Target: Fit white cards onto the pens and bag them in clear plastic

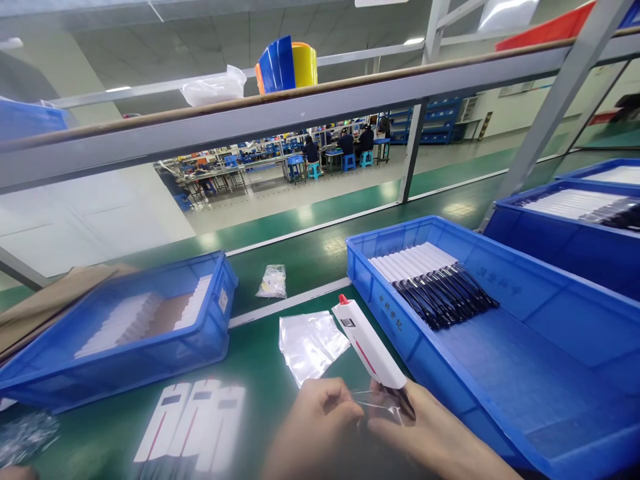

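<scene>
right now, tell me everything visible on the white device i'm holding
The white handheld device is long and boxy, its shell smooth and plastic-looking. A red tip caps the far end; below it come a small dark window and a thin red stripe on the face. A black cord-like part shows at the near end, held in the right grip. It slants upward left, beside the blue bin; whether the clear film touches it is unclear.

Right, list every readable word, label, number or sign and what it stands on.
"中": first of the dark characters on the near-right blue crate's outer wall; the rest are too blurred to read surely.
Faint characters inside that crate: unreadable.
White label on the left blue crate: too small.
White device in the right hand: no legible text.
Distant background: nothing legible.
</scene>
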Available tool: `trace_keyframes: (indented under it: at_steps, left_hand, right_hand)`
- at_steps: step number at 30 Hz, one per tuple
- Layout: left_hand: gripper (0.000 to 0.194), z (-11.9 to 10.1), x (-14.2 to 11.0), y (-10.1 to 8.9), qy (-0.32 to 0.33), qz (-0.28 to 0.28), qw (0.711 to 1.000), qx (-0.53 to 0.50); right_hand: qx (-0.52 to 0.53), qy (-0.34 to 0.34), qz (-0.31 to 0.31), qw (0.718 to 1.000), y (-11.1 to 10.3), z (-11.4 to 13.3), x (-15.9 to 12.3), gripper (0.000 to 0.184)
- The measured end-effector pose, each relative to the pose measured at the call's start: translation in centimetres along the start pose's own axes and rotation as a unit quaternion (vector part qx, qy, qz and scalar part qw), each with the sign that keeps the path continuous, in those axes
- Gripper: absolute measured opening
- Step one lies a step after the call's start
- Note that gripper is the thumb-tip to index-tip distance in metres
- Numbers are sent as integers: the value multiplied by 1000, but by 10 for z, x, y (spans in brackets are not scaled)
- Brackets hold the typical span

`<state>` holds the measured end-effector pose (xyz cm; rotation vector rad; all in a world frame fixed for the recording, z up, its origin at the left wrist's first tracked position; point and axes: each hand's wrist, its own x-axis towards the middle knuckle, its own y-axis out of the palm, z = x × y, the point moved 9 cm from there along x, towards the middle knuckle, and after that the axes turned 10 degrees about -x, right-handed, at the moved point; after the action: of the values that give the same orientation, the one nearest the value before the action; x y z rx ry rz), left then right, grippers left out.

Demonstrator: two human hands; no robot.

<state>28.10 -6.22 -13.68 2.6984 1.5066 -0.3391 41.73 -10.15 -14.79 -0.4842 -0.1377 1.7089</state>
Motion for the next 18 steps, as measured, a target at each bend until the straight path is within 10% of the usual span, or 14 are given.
trace_keyframes:
  at_steps: [18]
  left_hand:
    - [27, 1, 1, -9, 68, -15, 995, -64]
  right_hand:
    - [-14, 18, -42, 999, -8, -15, -13, 27]
